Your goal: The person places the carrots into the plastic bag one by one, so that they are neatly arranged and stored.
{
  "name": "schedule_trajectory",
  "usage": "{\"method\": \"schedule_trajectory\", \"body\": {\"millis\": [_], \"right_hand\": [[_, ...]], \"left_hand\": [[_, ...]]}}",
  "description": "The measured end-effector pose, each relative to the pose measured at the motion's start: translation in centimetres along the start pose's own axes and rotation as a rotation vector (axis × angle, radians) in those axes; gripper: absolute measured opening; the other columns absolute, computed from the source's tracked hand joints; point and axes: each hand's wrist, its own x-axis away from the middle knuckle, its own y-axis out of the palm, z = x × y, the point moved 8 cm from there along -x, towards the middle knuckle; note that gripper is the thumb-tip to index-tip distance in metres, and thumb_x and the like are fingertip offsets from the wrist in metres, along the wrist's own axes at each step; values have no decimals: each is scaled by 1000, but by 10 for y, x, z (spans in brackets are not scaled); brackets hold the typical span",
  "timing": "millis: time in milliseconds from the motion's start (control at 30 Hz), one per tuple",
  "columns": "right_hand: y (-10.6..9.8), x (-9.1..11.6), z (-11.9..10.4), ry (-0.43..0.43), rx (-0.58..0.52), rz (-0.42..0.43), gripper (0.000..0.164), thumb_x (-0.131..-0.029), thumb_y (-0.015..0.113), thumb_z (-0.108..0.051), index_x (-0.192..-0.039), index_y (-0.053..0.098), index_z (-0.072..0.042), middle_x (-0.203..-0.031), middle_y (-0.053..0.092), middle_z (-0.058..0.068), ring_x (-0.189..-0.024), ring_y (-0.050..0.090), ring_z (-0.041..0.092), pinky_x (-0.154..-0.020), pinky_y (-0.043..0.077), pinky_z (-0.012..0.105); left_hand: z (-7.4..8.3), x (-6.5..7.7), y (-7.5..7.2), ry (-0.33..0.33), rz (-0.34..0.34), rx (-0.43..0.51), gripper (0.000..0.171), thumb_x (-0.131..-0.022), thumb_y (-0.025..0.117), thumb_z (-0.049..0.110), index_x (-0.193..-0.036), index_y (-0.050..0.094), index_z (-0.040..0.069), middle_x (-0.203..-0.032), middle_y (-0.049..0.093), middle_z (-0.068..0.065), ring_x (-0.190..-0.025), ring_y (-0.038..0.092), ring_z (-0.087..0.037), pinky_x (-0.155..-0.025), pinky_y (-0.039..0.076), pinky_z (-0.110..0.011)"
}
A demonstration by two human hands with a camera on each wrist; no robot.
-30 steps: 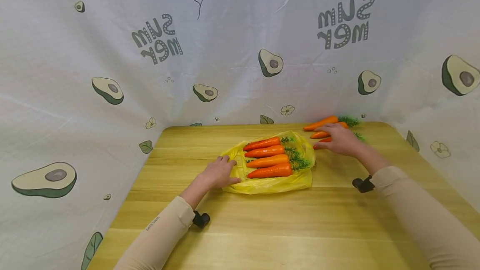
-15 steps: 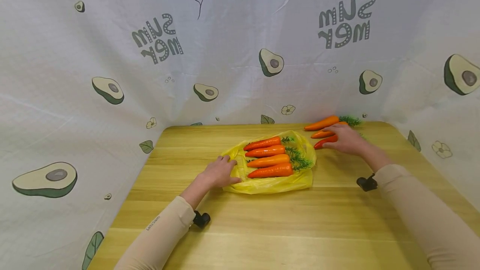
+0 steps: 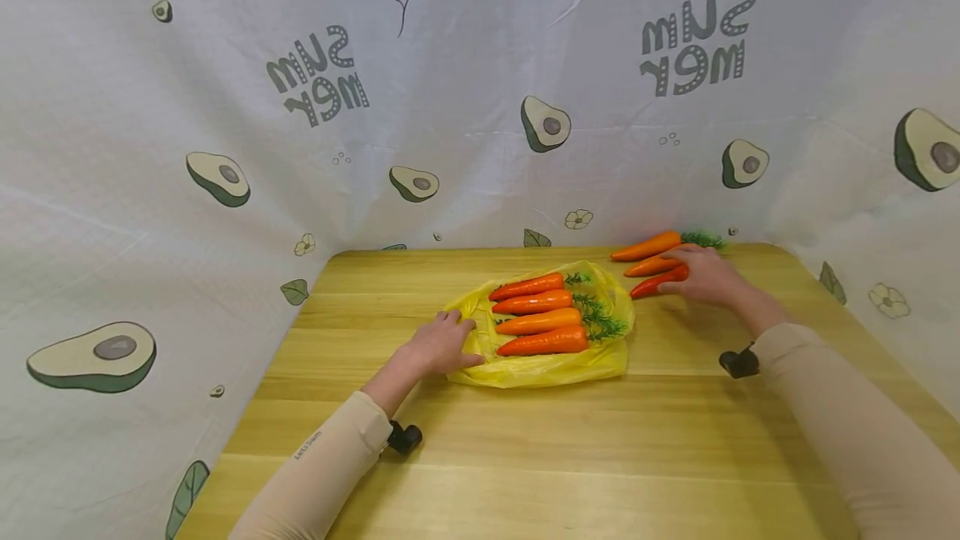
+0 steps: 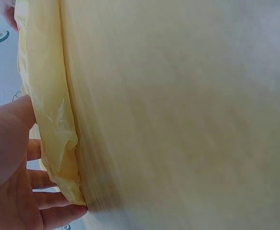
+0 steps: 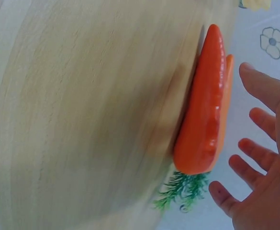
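Several orange-red toy carrots, such as an orange one (image 3: pixel 538 322), lie side by side on a spread yellow plastic bag (image 3: pixel 517 373), green tops to the right. My left hand (image 3: pixel 438 346) rests at the bag's left edge, its fingers extended against the plastic (image 4: pixel 58 143). Beyond the bag's right end lie three more carrots, the nearest a red one (image 3: pixel 660 282). My right hand (image 3: pixel 703 275) is over the thick ends of the two nearer ones and hides their tops. Its fingers are spread beside the red carrot (image 5: pixel 202 110) in the right wrist view, holding nothing.
Everything lies on a wooden table (image 3: pixel 540 457). A pale cloth (image 3: pixel 465 90) printed with avocados hangs behind the table and along its sides. The farthest orange carrot (image 3: pixel 647 247) lies close to the table's back edge.
My right hand has shifted slightly to the right along the red carrot, uncovering more of it. The left hand and the bagged carrots have stayed in place.
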Motion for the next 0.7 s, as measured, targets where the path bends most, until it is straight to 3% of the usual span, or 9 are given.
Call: {"method": "schedule_trajectory", "body": {"millis": [133,300,500,600,700], "right_hand": [[2,1,8,31,13,2,57,-89,74,-44,-134,65,-9,-142,52,30,-129,45,52,-106,31,66],[7,2,21,70,35,-31,68,-90,72,-45,-140,56,-1,-145,47,34,-130,41,56,-105,31,70],[12,1,30,84,43,-67,65,-92,70,-42,-144,54,-7,-148,46,31,-129,43,57,-100,34,72],[13,1,29,58,33,-70,57,-90,73,-33,-143,58,-15,-147,50,26,-125,47,54,-95,38,69],[14,2,29,40,39,-79,55,-89,75,-25,-140,60,-16,-144,53,25,-121,51,52,-93,39,67]], "left_hand": [[0,0,0,-3,-2,6,72,-93,63,61,-147,51,15,-149,46,-14,-135,46,-33,-97,51,-52],[1,1,-1,-1,0,7,72,-92,63,61,-147,51,15,-149,46,-14,-136,46,-33,-96,51,-52],[1,3,-3,-3,-8,11,72,-93,63,60,-147,50,15,-150,45,-15,-137,45,-34,-98,51,-52],[1,3,-4,-5,-10,10,72,-93,63,60,-148,50,15,-150,45,-14,-138,44,-34,-99,50,-52],[1,3,-5,-6,-12,6,72,-93,62,60,-148,50,15,-150,45,-14,-138,44,-34,-99,50,-52]]}}
